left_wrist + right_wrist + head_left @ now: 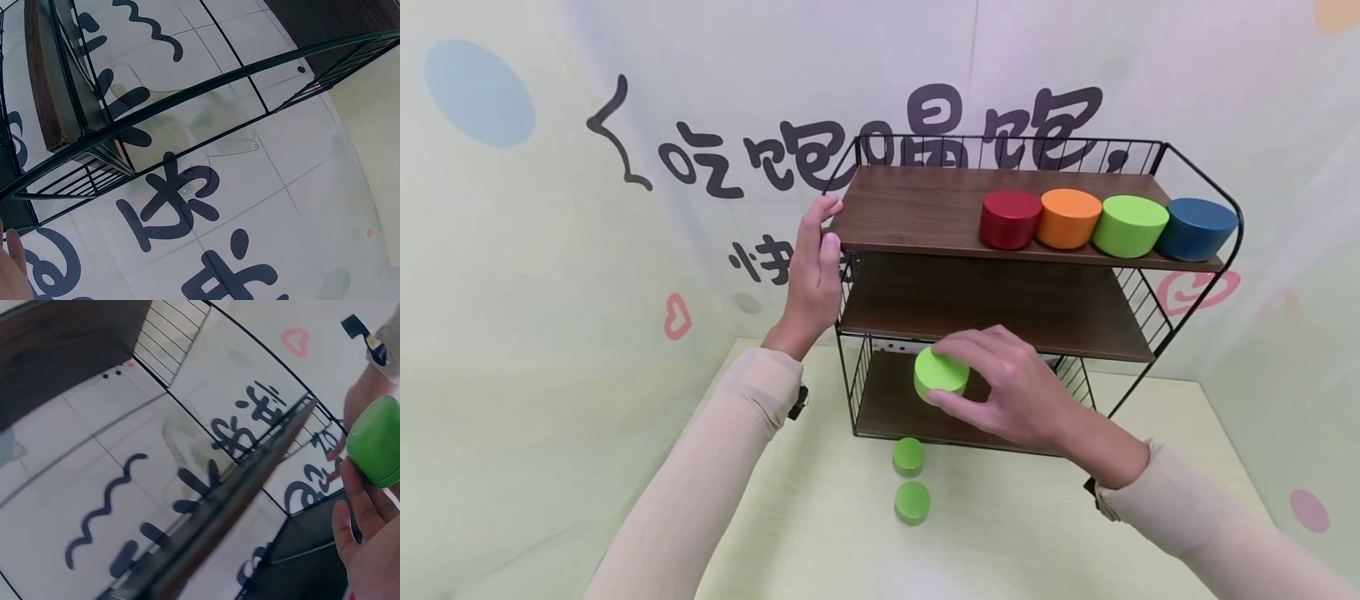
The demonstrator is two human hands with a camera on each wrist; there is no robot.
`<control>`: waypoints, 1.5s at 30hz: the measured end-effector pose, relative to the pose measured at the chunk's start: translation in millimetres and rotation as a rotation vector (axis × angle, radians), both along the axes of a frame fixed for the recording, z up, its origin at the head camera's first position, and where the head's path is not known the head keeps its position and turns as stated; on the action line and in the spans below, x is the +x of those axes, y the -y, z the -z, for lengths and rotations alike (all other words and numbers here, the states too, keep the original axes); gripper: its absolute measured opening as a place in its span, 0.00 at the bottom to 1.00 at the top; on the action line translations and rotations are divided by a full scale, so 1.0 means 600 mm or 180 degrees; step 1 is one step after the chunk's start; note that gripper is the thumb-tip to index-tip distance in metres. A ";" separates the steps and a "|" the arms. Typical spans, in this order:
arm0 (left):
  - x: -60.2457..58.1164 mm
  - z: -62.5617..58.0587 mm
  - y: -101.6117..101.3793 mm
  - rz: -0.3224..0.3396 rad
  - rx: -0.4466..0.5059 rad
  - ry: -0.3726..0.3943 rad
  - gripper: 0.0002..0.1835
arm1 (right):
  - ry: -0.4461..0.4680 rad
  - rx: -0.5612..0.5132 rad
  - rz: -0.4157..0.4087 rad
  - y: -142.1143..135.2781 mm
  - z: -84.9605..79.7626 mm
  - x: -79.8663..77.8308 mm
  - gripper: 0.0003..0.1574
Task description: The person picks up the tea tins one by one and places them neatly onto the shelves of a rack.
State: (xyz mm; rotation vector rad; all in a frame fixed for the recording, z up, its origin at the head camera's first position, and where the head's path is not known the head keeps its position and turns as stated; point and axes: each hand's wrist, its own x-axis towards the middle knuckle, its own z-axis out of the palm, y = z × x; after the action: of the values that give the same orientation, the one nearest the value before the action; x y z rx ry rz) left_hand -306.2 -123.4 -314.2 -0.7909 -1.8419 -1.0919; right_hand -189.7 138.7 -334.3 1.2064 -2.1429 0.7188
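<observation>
My right hand pinches a squat light-green cylinder between thumb and fingers, in front of the bottom tier of a three-tier shelf rack. In the right wrist view this green cylinder shows at the right edge, above the fingers. My left hand holds the rack's left side at the top board, thumb near the front corner and fingertips over the side frame. Only a bit of that hand enters the left wrist view. Two more green cylinders stand on the table below the rack.
On the top board's right half stand a red cylinder, an orange one, a light-green one and a blue one in a row. Black wire rails edge the tiers. A printed curtain hangs behind the pale table.
</observation>
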 end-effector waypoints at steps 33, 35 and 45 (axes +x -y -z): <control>-0.002 0.002 -0.002 0.0024 0.0067 -0.0012 0.23 | -0.0342 0.0021 0.0205 -0.004 -0.164 -0.031 0.31; -0.003 0.001 -0.003 0.0047 0.0088 -0.0017 0.23 | -0.0323 -0.0004 0.0256 -0.005 -0.170 -0.033 0.31; -0.002 0.002 -0.003 0.0057 0.0124 -0.0017 0.23 | -0.0234 -0.0028 0.0488 -0.005 -0.203 -0.055 0.28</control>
State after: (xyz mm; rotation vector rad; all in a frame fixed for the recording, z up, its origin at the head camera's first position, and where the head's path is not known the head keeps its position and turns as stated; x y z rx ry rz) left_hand -307.4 -121.4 -315.7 -0.7883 -1.8068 -1.1325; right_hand -222.6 141.5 -212.5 1.0347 -2.1417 0.6073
